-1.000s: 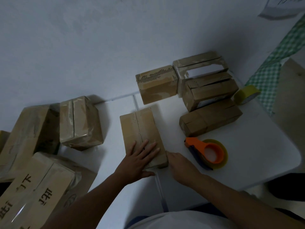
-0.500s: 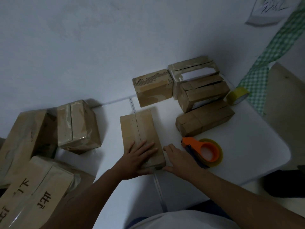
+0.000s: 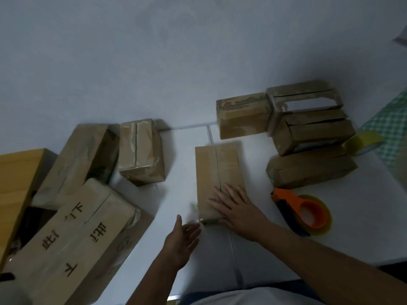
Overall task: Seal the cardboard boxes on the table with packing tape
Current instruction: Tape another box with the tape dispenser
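While my right hand lies flat with straight, spread fingers on the near end of the box in front of me, my left hand hovers open just beside that box's near left corner, fingers straight and holding nothing; I cannot tell whether its fingertips touch the cardboard. This box lies lengthwise in the middle of the white tabletop, with a seam running down its top.

Counting outward, four more boxes sit at the far right of the tabletop: one upright box against the wall, one box with an open window in its face beside it, one box with loose flaps in front of that, and one long low box nearest me. That makes five on this side.

To the left lie four more cardboard boxes: a small taped one, a longer one leaning behind it, a large one with printed characters closest to me, and a yellowish one at the edge of view.

Two rolls of tape are in view. One sits in an orange tape dispenser just right of my right hand, resting on the tabletop. The other, a loose yellow roll, stands at the far right edge, next to a green checked cloth.
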Motion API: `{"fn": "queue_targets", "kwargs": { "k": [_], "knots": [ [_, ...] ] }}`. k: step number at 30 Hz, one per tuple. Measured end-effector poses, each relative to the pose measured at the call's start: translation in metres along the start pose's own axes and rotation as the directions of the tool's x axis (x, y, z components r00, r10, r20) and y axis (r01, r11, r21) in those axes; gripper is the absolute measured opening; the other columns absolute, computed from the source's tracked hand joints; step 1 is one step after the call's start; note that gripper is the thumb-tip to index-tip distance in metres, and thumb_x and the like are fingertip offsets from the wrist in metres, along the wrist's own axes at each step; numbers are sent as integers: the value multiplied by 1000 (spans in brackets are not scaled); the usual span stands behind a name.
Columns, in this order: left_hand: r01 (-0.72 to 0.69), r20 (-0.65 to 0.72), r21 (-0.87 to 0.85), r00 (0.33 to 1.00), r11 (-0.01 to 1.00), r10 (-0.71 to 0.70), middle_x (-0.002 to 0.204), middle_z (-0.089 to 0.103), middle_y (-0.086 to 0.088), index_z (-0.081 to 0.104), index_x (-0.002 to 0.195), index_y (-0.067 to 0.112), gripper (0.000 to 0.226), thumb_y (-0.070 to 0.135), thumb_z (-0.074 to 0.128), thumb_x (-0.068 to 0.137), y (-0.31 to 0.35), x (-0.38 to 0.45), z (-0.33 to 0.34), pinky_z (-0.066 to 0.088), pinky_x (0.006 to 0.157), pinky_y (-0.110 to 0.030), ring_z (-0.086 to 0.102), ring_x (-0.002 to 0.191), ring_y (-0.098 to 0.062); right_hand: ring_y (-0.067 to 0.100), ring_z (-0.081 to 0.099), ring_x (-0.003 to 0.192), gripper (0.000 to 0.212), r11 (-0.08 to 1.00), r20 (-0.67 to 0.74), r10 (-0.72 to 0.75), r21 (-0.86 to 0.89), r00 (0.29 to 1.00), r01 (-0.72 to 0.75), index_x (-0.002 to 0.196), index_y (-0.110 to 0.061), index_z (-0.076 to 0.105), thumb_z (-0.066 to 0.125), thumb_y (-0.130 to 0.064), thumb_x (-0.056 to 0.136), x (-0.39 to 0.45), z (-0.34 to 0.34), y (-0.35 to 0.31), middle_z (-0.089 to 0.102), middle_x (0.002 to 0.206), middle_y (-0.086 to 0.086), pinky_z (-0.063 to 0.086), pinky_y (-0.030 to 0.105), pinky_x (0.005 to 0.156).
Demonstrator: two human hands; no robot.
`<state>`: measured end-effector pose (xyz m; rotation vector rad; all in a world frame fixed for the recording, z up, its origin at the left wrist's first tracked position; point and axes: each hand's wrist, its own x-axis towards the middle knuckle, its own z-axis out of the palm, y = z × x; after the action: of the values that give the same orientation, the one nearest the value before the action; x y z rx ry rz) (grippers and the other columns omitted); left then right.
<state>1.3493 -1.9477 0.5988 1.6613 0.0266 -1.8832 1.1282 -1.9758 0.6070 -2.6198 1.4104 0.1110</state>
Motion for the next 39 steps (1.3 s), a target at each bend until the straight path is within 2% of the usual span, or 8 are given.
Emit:
{"fn": "queue_targets", "kwargs": {
  "k": [2,4,9,17,25,29,34,39],
  "knots": [
    [-20,29,-73,999,997,22,112,72,-12,68,111,5,55,53,44,100,0,1,1,48,90,-34,65,107,-21,36,24,144,56,1000,-36,13,-17,999,-13,149,-26,38,31,-49,98,-3,5,-3,26,158,8,31,58,111],
    [-71,22,-89,997,994,73,103,74,-9,71,104,8,45,48,52,98,0,3,0,50,85,-32,66,104,-19,36,20,146,55,999,-50,33,-22,998,-34,151,-26,33,32,-47,99,-6,12,-7,22,160,7,29,58,112],
    [-205,89,43,976,978,200,88,70,-6,75,87,13,13,24,70,91,5,4,-8,53,83,-30,69,87,-15,37,23,145,56,996,-50,81,-24,995,-82,150,-25,35,32,-45,98,-9,11,-13,24,159,8,32,59,110],
    [-430,-2,130,901,894,433,81,70,-4,74,89,7,5,9,69,90,-4,7,1,52,80,-27,62,83,-18,37,27,143,56,995,-50,88,-44,995,-90,150,-26,36,29,-46,98,-7,9,-14,27,158,8,32,58,110],
    [-500,61,244,863,831,501,102,72,-12,69,98,4,9,8,61,95,-11,19,17,52,95,-39,64,101,-29,37,25,144,56,993,-19,115,-18,993,-115,150,-28,34,26,-47,98,-5,12,-14,25,159,8,32,58,110],
    [-493,99,280,868,824,486,110,70,-3,65,107,12,12,16,55,100,-15,20,20,52,88,-26,63,106,-23,36,24,145,57,993,-12,116,-2,993,-116,151,-29,33,28,-47,97,-5,12,-13,24,159,7,31,59,110],
    [-444,141,275,896,853,421,143,41,7,41,145,30,50,39,56,98,-18,23,20,51,93,-24,49,129,-19,36,12,147,59,993,-14,115,24,993,-115,154,-29,23,38,-46,99,-5,13,-14,13,162,6,19,60,115],
    [-411,111,485,904,772,412,134,57,-7,56,127,23,24,22,50,104,-3,29,36,47,104,-43,55,118,-24,37,11,147,59,993,4,117,16,993,-117,154,-29,24,38,-45,99,-4,10,-14,13,162,7,17,59,116]
  ]
}}
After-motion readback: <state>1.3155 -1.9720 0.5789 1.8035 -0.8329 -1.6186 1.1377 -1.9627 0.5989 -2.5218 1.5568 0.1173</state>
